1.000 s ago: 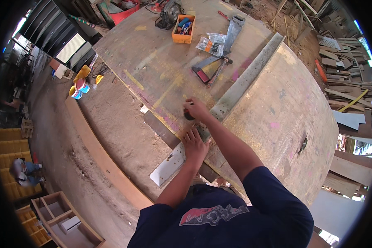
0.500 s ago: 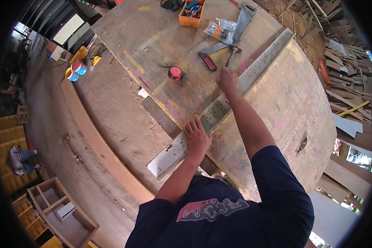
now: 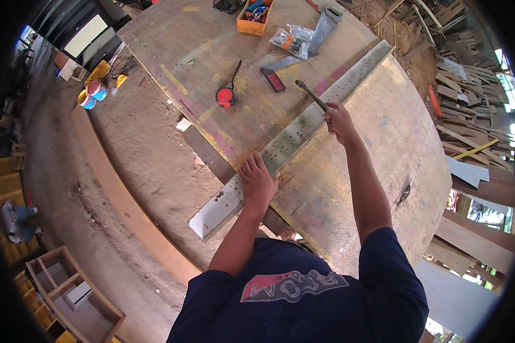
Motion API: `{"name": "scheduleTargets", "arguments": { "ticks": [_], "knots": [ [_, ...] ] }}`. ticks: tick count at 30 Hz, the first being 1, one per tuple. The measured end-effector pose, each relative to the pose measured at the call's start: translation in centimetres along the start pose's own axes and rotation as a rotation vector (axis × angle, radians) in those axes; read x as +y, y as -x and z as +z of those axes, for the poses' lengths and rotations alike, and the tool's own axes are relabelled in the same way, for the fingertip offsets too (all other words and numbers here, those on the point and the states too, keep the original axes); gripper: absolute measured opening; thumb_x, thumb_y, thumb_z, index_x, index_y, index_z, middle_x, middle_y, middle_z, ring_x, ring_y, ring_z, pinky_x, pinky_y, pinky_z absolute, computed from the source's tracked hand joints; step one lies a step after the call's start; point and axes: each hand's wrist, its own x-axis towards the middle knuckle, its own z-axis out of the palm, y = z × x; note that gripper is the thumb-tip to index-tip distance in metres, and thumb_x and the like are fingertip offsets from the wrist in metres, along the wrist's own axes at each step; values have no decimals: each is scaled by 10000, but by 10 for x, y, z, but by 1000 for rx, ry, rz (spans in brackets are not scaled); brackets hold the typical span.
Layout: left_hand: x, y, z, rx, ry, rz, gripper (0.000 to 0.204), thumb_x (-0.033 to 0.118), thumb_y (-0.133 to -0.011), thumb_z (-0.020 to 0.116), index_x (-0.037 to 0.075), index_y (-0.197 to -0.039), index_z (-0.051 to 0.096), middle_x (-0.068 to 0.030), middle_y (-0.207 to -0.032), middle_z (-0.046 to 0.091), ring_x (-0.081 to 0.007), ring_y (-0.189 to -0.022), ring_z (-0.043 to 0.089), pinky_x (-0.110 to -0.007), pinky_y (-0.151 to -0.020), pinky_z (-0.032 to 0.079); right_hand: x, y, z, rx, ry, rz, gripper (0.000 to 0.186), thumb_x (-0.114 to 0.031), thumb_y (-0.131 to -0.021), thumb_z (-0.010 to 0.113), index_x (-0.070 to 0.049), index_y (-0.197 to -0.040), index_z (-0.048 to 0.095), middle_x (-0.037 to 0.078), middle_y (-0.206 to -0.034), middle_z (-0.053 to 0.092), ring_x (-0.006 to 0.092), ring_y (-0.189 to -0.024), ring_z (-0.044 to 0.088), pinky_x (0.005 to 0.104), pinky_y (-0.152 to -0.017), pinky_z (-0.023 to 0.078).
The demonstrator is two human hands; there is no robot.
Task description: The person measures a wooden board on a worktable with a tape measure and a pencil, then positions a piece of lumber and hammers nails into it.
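Note:
A long, narrow pale board (image 3: 294,140), spotted with dark marks, lies diagonally across the worn wooden table (image 3: 212,74), its near left end sticking out past the edge. My left hand (image 3: 258,184) rests on the board near that edge, fingers laid over its surface. Above the board's right side, my right hand (image 3: 340,122) is closed round the handle of a hammer (image 3: 313,96), the head pointing up and left. Beyond the board lie a try square with a red-and-black handle (image 3: 273,80) and a red tape measure (image 3: 225,97).
At the table's far side are an orange box of tools (image 3: 252,26), a clear plastic bag (image 3: 290,41) and a handsaw (image 3: 328,28). A toothed circular blade (image 3: 404,194) is at the right. Paint buckets (image 3: 96,90) and a wooden frame (image 3: 68,294) stand left; scrap wood (image 3: 469,91) is heaped right.
My right hand has lifted the hammer from beside the try square and brought it right and nearer, over the board. My left hand stays on the board. The view has shifted slightly.

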Motion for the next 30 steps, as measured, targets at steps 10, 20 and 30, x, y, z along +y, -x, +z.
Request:
{"name": "scheduleTargets", "arguments": {
  "ticks": [10,20,30],
  "knots": [
    [3,1,-1,-19,15,16,984,530,-827,792,-40,-1513,379,-211,-1361,509,-361,-1299,483,-525,-1117,378,45,127,-9,-108,-364,58,487,-177,-1047,619,-30,-1477,443,-8,-769,469,50,-492,353,236,-435,278],
    [3,2,-5,-25,111,-6,946,498,-816,810,-49,-1479,416,-230,-1377,520,-379,-1336,483,-542,-1154,369,63,182,-15,-101,-400,13,486,-202,-1082,585,-37,-1509,422,-25,-777,456,36,-495,335,218,-440,265],
    [-6,9,-4,-30,118,-8,1018,505,-785,830,-36,-1515,372,-235,-1430,482,-398,-1357,456,-543,-1168,341,90,215,9,-197,-278,88,247,-243,-1033,651,-39,-1138,560,-26,-721,502,90,-543,491,270,-479,395]
  ]
}}
